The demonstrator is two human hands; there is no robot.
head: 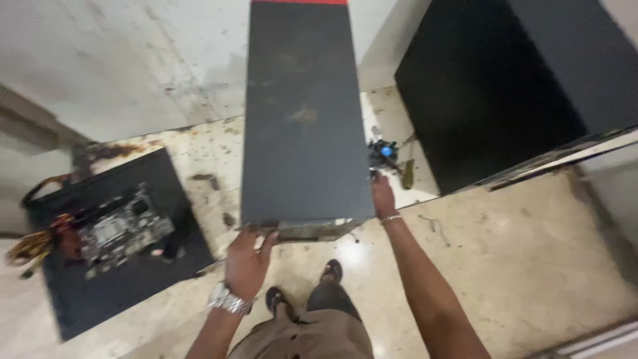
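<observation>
With your left hand (247,260) gripping the tall dark-grey metal computer case (302,113) only at its bottom edge and your right hand (382,196) flat against its side, fingers open, it could tip. It would land on the black open case with the circuit board (113,233).

No packages, labels, signs or screens visible. Nearest candidates: dark grey computer case (302,113), plain-sided, red strip at its far end, no sticker showing; second black case (492,86) right of it, also bare; open case (113,233) left of it shows a circuit board, no display.
</observation>
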